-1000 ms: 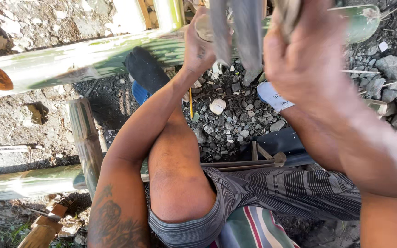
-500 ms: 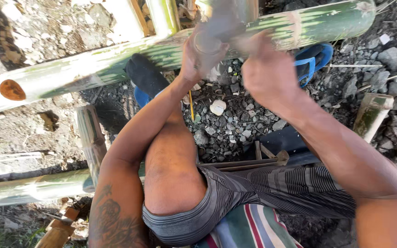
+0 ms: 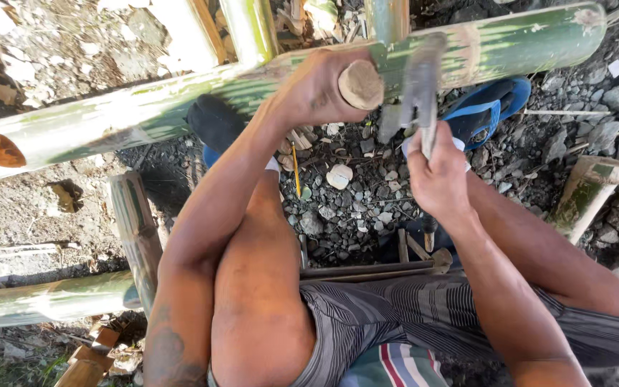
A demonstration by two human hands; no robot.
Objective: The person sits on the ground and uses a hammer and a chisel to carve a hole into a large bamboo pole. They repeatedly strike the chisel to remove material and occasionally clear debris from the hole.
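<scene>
Peg (image 3: 360, 84) in left grip (image 3: 320, 89), on bamboo (image 3: 180, 107).

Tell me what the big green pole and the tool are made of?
The long green pole looks like fresh bamboo: a smooth, waxy green skin with pale streaks and a brownish cut end. The tool in the right hand seems to have a dull grey metal blade, though blurred. The round peg in the left hand looks like bare, pale wood.

The left hand (image 3: 317, 89) grips a short round wooden peg (image 3: 360, 84) against a long green bamboo pole (image 3: 180, 107) lying across gravel (image 3: 352, 208). Just beside it, the right hand (image 3: 437, 179) holds a blurred blade (image 3: 421, 86) upright. A blue sandal (image 3: 488, 107) lies beneath the pole.
</scene>
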